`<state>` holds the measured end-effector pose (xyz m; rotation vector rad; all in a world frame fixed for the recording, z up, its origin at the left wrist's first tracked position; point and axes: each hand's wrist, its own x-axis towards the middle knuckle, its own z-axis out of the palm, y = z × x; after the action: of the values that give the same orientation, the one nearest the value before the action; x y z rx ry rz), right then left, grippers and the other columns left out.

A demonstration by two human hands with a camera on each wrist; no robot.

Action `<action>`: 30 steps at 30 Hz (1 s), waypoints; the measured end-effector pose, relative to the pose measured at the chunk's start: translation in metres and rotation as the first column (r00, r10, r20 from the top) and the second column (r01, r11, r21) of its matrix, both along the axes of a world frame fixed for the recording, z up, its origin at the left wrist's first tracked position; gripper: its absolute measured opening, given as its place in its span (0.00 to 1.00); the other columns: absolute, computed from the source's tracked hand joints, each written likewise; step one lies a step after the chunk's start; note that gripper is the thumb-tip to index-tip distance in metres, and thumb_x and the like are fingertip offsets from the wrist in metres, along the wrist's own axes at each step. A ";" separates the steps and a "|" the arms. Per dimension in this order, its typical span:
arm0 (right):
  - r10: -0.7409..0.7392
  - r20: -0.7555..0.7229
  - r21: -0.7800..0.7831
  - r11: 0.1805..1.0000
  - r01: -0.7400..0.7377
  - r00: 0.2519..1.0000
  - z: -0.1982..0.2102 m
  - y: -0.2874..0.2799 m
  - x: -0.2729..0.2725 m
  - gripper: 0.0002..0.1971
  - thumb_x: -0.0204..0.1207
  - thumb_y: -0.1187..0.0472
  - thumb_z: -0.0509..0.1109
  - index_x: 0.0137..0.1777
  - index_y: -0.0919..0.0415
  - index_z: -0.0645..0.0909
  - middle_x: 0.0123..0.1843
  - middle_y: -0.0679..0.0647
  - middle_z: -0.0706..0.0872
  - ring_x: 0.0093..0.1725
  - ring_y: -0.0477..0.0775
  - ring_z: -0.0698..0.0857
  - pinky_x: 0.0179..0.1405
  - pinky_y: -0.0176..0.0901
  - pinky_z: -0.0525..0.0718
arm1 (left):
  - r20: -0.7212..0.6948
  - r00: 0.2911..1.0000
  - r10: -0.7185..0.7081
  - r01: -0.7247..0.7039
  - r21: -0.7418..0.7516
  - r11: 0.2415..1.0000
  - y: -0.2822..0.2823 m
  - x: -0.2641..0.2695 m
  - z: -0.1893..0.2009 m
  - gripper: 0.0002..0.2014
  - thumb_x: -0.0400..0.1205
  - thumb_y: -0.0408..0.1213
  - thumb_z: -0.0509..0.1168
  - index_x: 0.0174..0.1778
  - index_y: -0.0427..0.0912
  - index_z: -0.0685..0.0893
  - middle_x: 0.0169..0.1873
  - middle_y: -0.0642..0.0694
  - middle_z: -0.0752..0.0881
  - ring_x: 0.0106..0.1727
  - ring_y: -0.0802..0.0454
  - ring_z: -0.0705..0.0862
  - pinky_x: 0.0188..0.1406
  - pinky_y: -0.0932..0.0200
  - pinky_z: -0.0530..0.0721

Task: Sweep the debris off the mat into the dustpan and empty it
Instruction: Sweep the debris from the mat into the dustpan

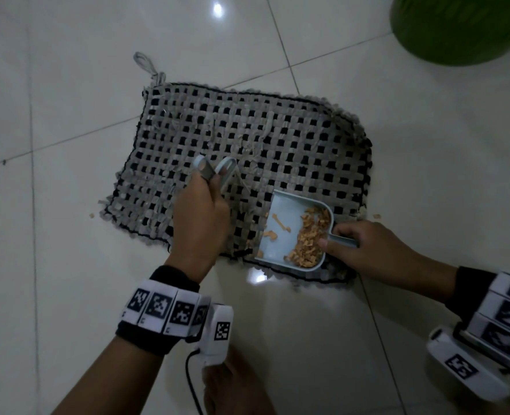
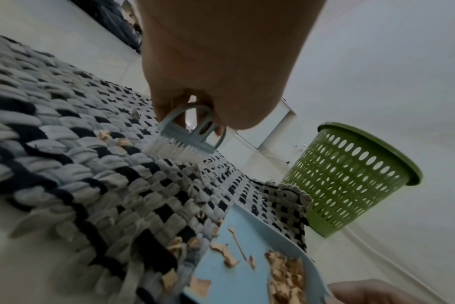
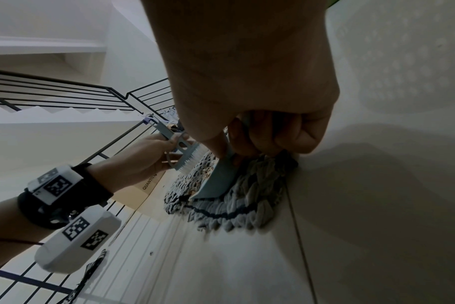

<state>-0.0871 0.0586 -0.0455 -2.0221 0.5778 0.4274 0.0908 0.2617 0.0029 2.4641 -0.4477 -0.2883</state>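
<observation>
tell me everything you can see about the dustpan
The dustpan is small, pale blue and looks like plastic, with a flat floor, raised side walls, a rounded back and a short handle. It rests on the near edge of the woven mat, open mouth towards the brush. The right hand grips its handle. Orange-brown debris is heaped at its back, with a few scraps nearer the mouth.
</observation>
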 end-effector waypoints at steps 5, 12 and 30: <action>0.001 -0.007 -0.018 1.000 -0.002 1.000 0.001 0.000 0.000 0.16 0.78 0.38 0.70 0.42 0.50 0.88 0.39 0.48 0.91 0.34 0.45 0.87 0.36 0.49 0.84 | -0.088 0.995 -0.051 0.060 0.101 0.993 -0.001 -0.006 0.002 0.16 0.92 0.44 0.53 0.38 0.45 0.75 0.25 0.51 0.74 0.23 0.58 0.67 0.20 0.64 0.59; 0.002 0.007 0.005 1.000 -0.002 1.000 -0.001 -0.001 0.000 0.16 0.78 0.37 0.69 0.44 0.48 0.88 0.41 0.48 0.92 0.37 0.49 0.90 0.41 0.57 0.87 | -0.032 0.999 -0.043 0.043 -0.015 0.999 0.002 -0.024 -0.009 0.12 0.93 0.45 0.54 0.48 0.44 0.77 0.24 0.53 0.75 0.21 0.58 0.71 0.19 0.69 0.62; 0.013 0.003 0.022 1.000 -0.014 1.000 -0.001 -0.004 -0.003 0.18 0.76 0.35 0.68 0.46 0.47 0.89 0.42 0.48 0.93 0.39 0.48 0.91 0.43 0.60 0.90 | -0.126 0.933 -0.338 0.336 -0.040 0.941 -0.016 -0.083 -0.015 0.24 0.88 0.57 0.40 0.71 0.51 0.72 0.52 0.50 0.84 0.51 0.52 0.85 0.43 0.58 0.88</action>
<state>-0.0900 0.0550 -0.0469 -2.0065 0.5558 0.4370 0.0079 0.2462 -0.0120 2.3241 -0.8135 -0.5815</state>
